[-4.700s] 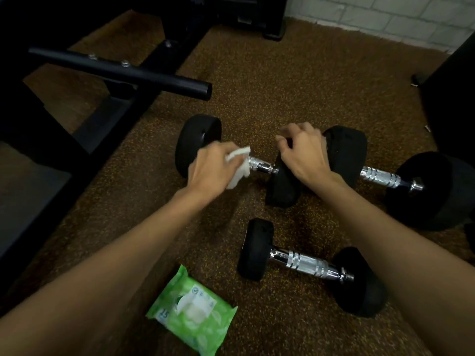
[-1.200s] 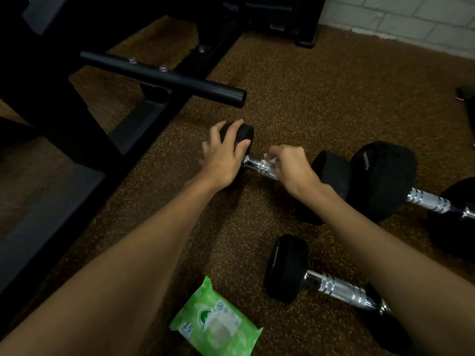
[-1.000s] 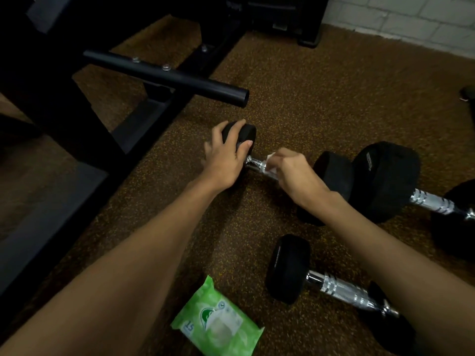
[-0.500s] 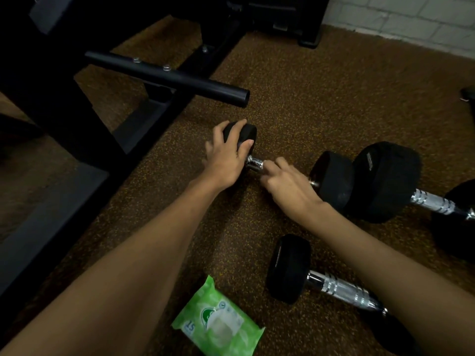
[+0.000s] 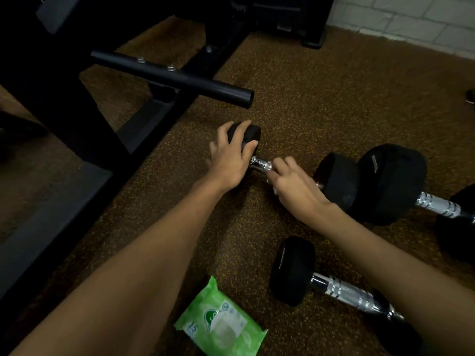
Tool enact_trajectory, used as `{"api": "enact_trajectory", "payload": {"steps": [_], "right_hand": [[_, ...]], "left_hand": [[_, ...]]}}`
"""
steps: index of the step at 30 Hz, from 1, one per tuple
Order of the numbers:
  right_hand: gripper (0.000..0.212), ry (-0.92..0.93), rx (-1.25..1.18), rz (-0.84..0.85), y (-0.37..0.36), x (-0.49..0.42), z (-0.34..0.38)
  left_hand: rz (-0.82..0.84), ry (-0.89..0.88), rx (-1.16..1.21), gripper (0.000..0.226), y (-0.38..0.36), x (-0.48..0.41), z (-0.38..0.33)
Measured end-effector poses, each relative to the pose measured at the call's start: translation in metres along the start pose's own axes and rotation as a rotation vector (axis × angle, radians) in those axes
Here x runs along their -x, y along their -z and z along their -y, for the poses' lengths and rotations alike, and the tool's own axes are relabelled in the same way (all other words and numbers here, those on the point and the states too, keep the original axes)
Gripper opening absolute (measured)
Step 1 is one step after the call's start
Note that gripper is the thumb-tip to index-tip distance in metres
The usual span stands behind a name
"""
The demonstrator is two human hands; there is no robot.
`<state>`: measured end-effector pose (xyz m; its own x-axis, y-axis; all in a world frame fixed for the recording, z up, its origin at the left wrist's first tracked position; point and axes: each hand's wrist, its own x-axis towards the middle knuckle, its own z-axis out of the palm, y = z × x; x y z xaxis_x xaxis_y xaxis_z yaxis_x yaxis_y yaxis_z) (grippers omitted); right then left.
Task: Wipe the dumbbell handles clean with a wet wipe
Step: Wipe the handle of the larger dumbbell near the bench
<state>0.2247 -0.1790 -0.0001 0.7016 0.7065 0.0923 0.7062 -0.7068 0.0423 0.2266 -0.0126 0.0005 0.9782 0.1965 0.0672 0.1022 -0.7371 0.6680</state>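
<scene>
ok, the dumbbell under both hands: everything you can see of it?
The dumbbell lies on the speckled floor: two black rubbery-looking heads joined by a chrome handle. The left hand holds the far head; the right hand curls its fingers round the handle, hiding most of it. Its other head sits beside a bigger dumbbell.

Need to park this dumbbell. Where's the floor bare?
Bare floor runs from the black bar and large dumbbell back to the white wall. A smaller patch lies beyond the wipe pack. Right side is crowded with dumbbells.

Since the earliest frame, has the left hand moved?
Yes: left hand shifted off the handle to grip the dumbbell's left head, toward the black bar.
</scene>
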Motion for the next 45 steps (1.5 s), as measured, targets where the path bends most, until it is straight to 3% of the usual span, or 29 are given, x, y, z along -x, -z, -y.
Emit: {"api": "enact_trajectory", "payload": {"steps": [2,7,13,19,25,31,36,45], "right_hand": [[0.022,-0.013,-0.043,-0.026,-0.001,0.001,-0.003],[0.022,-0.305,-0.327,-0.129,0.003,-0.026,-0.017],[0.024,-0.640,-0.747,0.273,0.001,-0.058,-0.035],[0.020,-0.766,-0.930,0.364,0.001,-0.074,-0.034],[0.017,-0.606,-0.840,0.183,-0.004,-0.068,-0.029],[0.021,-0.373,-0.655,0.158,0.005,-0.053,-0.039],[0.016,-0.434,-0.620,0.277,0.002,-0.066,-0.039],[0.021,-0.332,-0.649,0.120,0.009,-0.064,-0.024]], "left_hand": [[0.001,0.004,0.005,0.047,0.000,0.001,-0.001],[0.008,0.017,0.015,0.047,0.000,0.001,-0.002],[0.022,0.005,0.035,0.047,0.002,0.001,0.001],[0.030,-0.003,0.065,0.047,0.003,0.002,0.002],[0.039,0.012,0.064,0.047,0.005,0.001,-0.001],[0.038,0.011,0.075,0.047,0.006,0.004,-0.001],[0.035,0.006,0.079,0.046,0.006,0.005,0.000],[0.031,0.013,0.082,0.046,0.006,0.004,0.000]]}}
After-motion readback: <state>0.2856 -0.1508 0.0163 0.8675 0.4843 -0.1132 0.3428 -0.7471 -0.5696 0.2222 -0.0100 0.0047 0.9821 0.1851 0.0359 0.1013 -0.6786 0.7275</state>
